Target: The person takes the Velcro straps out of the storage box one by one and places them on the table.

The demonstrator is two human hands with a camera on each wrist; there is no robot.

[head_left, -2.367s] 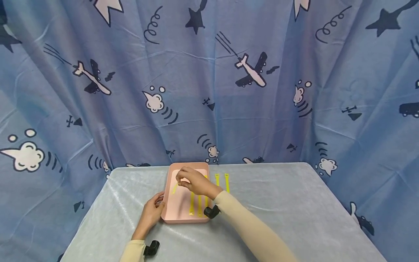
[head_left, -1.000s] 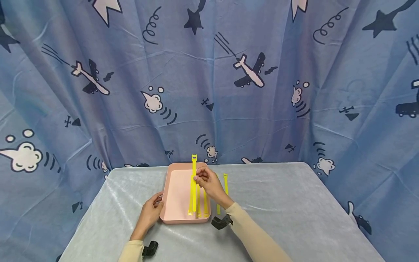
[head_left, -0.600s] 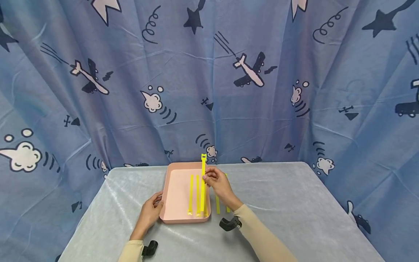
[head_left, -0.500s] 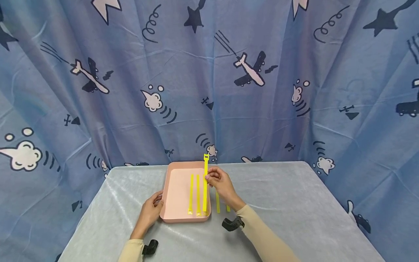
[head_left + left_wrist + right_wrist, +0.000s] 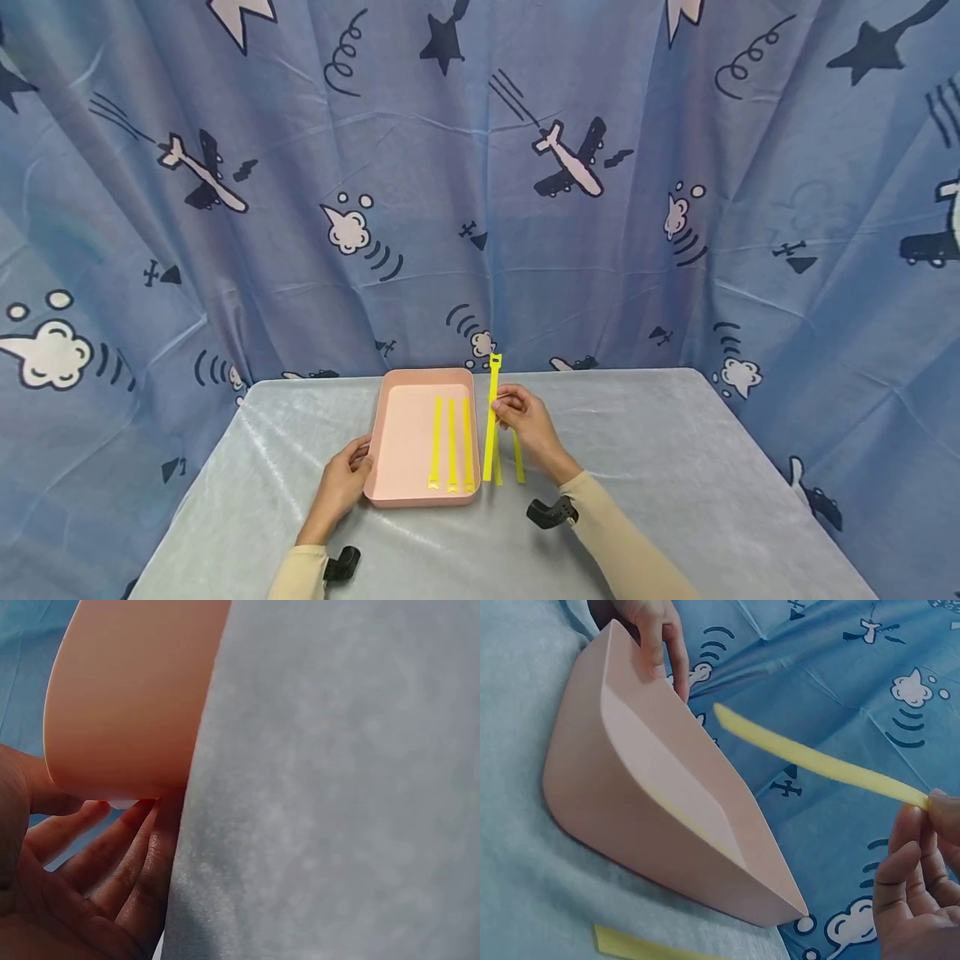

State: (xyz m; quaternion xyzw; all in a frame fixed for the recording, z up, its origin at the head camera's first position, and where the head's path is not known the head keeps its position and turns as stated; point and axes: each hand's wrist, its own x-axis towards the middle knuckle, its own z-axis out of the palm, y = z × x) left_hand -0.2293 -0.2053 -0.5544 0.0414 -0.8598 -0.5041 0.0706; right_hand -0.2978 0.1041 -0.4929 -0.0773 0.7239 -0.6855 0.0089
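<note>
In the head view, the right hand (image 5: 528,423) pinches one yellow strap (image 5: 491,442) between thumb and fingertips, somewhat above its middle. The strap's long axis runs nearly up and down this view, its slotted end toward the curtain (image 5: 615,275) and its plain end toward the person, slanting slightly left. It is just right of the pink tray (image 5: 403,442), apart from it, and its plain end overlaps one of the two straps on the table (image 5: 498,471) in this view. Those two point roughly the same way, lying side by side; the hand and the held strap hide part of them.

Inside the tray lie three straps (image 5: 452,442), nearly parallel to each other and to the tray's long sides, slotted ends toward the person. The left hand (image 5: 347,479) holds the tray by its left side. Each forearm has a cream sleeve and a small black camera at the wrist.

In the left wrist view, the left hand's thumb is at the tray's edge and the fingers reach against its outside, their tips partly hidden.

In the right wrist view, the held strap is clear of the table, curving gently from the pinch toward the upper left, its plain end free. Beyond, the left hand's thumb laps over the tray's rim with a finger outside.
</note>
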